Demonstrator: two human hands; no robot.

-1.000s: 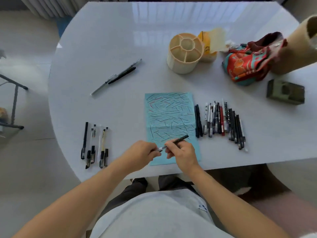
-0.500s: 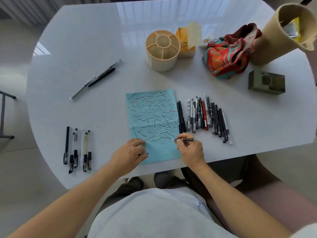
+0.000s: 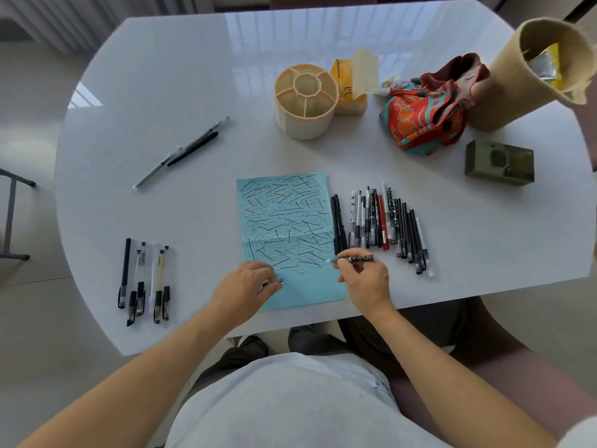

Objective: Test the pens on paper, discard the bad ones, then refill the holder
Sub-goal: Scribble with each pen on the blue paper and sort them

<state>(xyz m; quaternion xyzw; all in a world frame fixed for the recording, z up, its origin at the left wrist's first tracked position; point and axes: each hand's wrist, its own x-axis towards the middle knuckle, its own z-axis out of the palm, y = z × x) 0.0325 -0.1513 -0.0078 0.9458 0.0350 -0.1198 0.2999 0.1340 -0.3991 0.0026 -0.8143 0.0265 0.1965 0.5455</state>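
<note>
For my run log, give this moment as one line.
step: testing pen | right hand: pen tip at paper | left hand: holds cap, rests on paper | holder: empty

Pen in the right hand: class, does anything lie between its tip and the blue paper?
Nothing visible does. The right hand holds the pen with its tip at the paper's right edge; the left hand rests on the paper, apart.
</note>
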